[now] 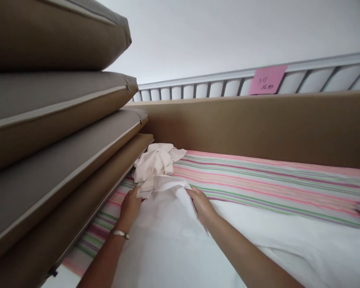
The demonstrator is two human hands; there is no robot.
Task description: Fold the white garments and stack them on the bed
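Note:
A white sheet point(174, 236) lies over a striped mattress point(258, 176), bunched into a crumpled heap point(156, 162) at the far corner. My left hand point(130, 206), with a bracelet at the wrist, grips the sheet's edge on the left of the bunch. Just right of it, my right hand point(201, 204) has its fingers closed on the sheet's edge. Both hands sit just below the crumpled heap.
Several brown cushions point(54, 120) are stacked on the left, overhanging the mattress edge. A brown padded panel point(258, 124) runs along the far side, with a grey slatted rail point(216, 86) and a pink note point(267, 80) above it.

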